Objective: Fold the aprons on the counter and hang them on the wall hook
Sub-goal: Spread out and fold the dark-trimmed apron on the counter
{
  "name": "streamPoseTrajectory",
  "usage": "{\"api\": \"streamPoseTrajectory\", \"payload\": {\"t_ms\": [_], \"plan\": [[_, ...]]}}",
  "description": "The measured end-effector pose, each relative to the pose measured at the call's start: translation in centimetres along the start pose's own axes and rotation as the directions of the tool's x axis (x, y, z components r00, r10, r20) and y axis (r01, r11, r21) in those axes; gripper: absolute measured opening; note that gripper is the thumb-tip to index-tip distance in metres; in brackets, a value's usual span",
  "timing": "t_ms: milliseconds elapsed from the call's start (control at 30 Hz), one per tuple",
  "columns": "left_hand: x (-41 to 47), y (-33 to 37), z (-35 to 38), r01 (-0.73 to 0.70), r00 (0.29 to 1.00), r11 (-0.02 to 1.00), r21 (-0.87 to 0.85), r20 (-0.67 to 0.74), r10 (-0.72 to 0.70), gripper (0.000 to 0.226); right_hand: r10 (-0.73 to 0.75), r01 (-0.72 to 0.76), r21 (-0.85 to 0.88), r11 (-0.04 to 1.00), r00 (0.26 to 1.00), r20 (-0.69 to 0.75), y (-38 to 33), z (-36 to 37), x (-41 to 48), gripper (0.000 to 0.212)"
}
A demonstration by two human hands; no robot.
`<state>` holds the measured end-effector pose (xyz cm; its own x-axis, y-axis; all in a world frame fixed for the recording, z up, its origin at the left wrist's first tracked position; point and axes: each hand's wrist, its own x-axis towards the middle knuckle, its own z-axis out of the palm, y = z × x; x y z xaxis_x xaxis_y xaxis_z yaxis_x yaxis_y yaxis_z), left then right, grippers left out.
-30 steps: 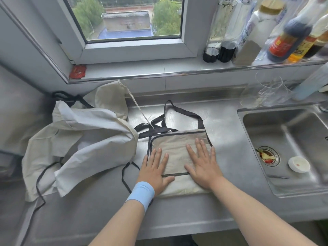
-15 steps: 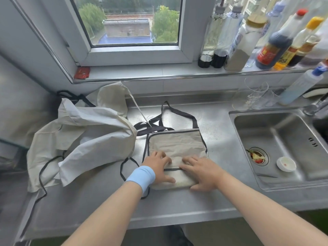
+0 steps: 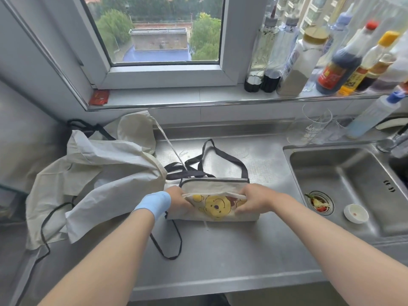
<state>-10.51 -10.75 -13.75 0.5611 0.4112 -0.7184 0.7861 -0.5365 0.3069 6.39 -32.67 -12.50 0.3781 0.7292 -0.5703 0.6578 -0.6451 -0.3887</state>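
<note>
Folded apron: lying long side left to right, directly before the person.
Left hand: gripping its left end.
Right hand: gripping its right end, equally near.

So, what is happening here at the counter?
A person is folding a cream apron with black trim on the steel counter. The left hand and right hand grip its near edge, turned up to show a yellow bear print. A second apron lies crumpled to the left, not yet folded.
</note>
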Motion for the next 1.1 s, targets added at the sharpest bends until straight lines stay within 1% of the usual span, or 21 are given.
{"api": "streamPoseTrajectory", "payload": {"t_ms": [133, 233, 333, 367, 400, 433, 467, 500, 533, 600, 633, 700, 733, 767, 800, 833, 867, 900, 967, 1000, 1100], "plan": [[0.8, 0.2, -0.5, -0.016, 0.998, 0.989, -0.147, -0.067, 0.006, 0.031, 0.059, -0.040, 0.179, 0.983, 0.993, -0.102, 1.5, -0.5, 1.5, 0.017], [2.0, -0.2, -0.4, -0.050, 0.980, 0.978, -0.205, -0.197, 0.009, 0.042, 0.113, -0.068, 0.248, 0.966, 0.979, -0.171, 1.7, -0.7, 2.6, 0.016], [3.3, 0.0, -0.2, -0.043, 0.962, 0.988, -0.145, -0.273, 0.002, 0.052, 0.161, -0.100, 0.259, 0.961, 0.961, -0.225, 1.8, -1.0, 4.1, 0.017], [3.4, 0.5, 0.0, -0.032, 0.948, 0.994, -0.103, -0.318, -0.002, 0.052, 0.169, -0.106, 0.267, 0.958, 0.959, -0.226, 2.0, -1.0, 4.6, 0.019], [3.4, 1.1, 0.3, -0.024, 0.911, 1.000, -0.018, -0.411, 0.014, 0.049, 0.176, -0.114, 0.271, 0.956, 0.960, -0.218, 2.1, -1.0, 5.2, 0.020], [3.4, 1.7, 0.7, -0.023, 0.840, 0.993, 0.117, -0.536, 0.083, 0.045, 0.181, -0.122, 0.266, 0.956, 0.961, -0.209, 2.2, -1.0, 5.6, 0.022], [3.6, 2.3, 1.1, -0.010, 0.764, 0.960, 0.281, -0.617, 0.188, 0.044, 0.187, -0.131, 0.262, 0.956, 0.962, -0.201, 2.2, -1.0, 6.0, 0.024], [3.5, 3.2, 1.6, -0.013, 0.713, 0.910, 0.414, -0.634, 0.299, 0.048, 0.192, -0.138, 0.256, 0.957, 0.961, -0.199, 2.3, -1.0, 6.5, 0.026], [3.5, 3.9, 2.1, -0.070, 0.681, 0.862, 0.502, -0.608, 0.409, 0.052, 0.195, -0.144, 0.234, 0.961, 0.959, -0.208, 2.2, -1.0, 6.7, 0.028], [4.0, 5.2, 3.5, -0.258, 0.680, 0.765, 0.591, -0.451, 0.578, 0.050, 0.212, -0.176, 0.162, 0.971, 0.945, -0.247, 2.0, -0.8, 7.0, 0.034], [4.3, 5.6, 4.3, -0.319, 0.705, 0.729, 0.605, -0.363, 0.609, 0.050, 0.225, -0.199, 0.115, 0.973, 0.929, -0.293, 1.8, -0.7, 7.1, 0.038], [5.2, 5.5, 5.6, -0.350, 0.784, 0.708, 0.614, -0.221, 0.580, 0.068, 0.180, -0.222, -0.033, 0.974, 0.861, -0.476, 1.5, 0.2, 7.1, 0.047], [5.9, 5.2, 6.2, -0.339, 0.808, 0.722, 0.603, -0.207, 0.552, 0.074, 0.081, -0.203, -0.143, 0.969, 0.804, -0.589, 1.3, 0.9, 7.2, 0.050], [6.2, 4.9, 6.6, -0.325, 0.816, 0.735, 0.595, -0.217, 0.536, 0.074, -0.052, -0.162, -0.257, 0.953, 0.747, -0.663, 1.2, 1.7, 7.4, 0.051], [6.4, 4.7, 6.9, -0.314, 0.812, 0.743, 0.592, -0.239, 0.533, 0.073, -0.199, -0.087, -0.353, 0.931, 0.690, -0.696, 1.0, 2.6, 7.6, 0.049], [6.5, 4.7, 7.1, -0.303, 0.808, 0.741, 0.599, -0.250, 0.533, 0.072, -0.328, 0.012, -0.430, 0.903, 0.665, -0.671, 0.9, 3.6, 7.8, 0.046], [6.5, 4.6, 7.3, -0.307, 0.816, 0.741, 0.597, -0.236, 0.528, 0.072, -0.409, 0.094, -0.479, 0.873, 0.676, -0.613, 0.7, 4.6, 7.9, 0.048], [6.7, 4.5, 7.4, -0.311, 0.819, 0.739, 0.597, -0.225, 0.527, 0.072, -0.431, 0.139, -0.491, 0.860, 0.713, -0.554, 0.8, 5.5, 8.0, 0.053], [6.7, 4.1, 7.3, -0.311, 0.809, 0.736, 0.601, -0.240, 0.537, 0.069, -0.340, 0.128, -0.421, 0.898, 0.811, -0.477, 1.3, 6.6, 8.2, 0.061], [6.6, 3.7, 7.1, -0.306, 0.794, 0.728, 0.613, -0.258, 0.551, 0.066, -0.291, 0.107, -0.388, 0.915, 0.843, -0.453, 1.8, 6.8, 8.2, 0.063], [6.7, 1.2, 6.8, -0.291, 0.761, 0.730, 0.619, -0.312, 0.568, 0.060, -0.223, 0.096, -0.333, 0.938, 0.903, -0.368, 2.9, 6.4, 8.3, 0.067]]}}
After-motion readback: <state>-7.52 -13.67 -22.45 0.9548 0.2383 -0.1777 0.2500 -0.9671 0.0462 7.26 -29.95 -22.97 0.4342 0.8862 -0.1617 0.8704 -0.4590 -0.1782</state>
